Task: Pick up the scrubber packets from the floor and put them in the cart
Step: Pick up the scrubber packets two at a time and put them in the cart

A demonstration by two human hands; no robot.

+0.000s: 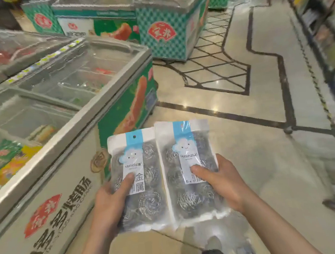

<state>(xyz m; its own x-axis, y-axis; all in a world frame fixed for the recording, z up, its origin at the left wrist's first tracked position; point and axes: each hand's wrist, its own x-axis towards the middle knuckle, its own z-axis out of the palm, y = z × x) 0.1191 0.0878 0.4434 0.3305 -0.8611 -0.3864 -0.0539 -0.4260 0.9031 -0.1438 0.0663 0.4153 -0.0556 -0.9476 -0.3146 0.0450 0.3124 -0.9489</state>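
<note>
Packets first: I have 2 of them up off the floor, 1 in each hand, held side by side in front of me with their printed faces toward the camera. My left hand [108, 202] is clamped on the left packet [138, 181], thumb pressed flat on the white label and the other fingers hidden behind the bag. My right hand [222, 185] grips the right packet [189, 171] the same way, thumb on the front near the label, fingers wrapped behind its right edge. The inner edges of the 2 packets overlap slightly, the right one lying over the left. Each bag is clear plastic with a blue header strip, a cloud drawing and steel wool balls showing through.

To my left stands a chest freezer [48, 150] with sliding glass lids and red lettering on its near end wall; the left packet hangs just off its near right corner. More freezers [165, 30] sit further back. The tiled floor [257, 159] with dark inlaid lines stretches ahead, and a blurred shelf rack [327, 35] runs along the right edge. I cannot make out a cart for certain.
</note>
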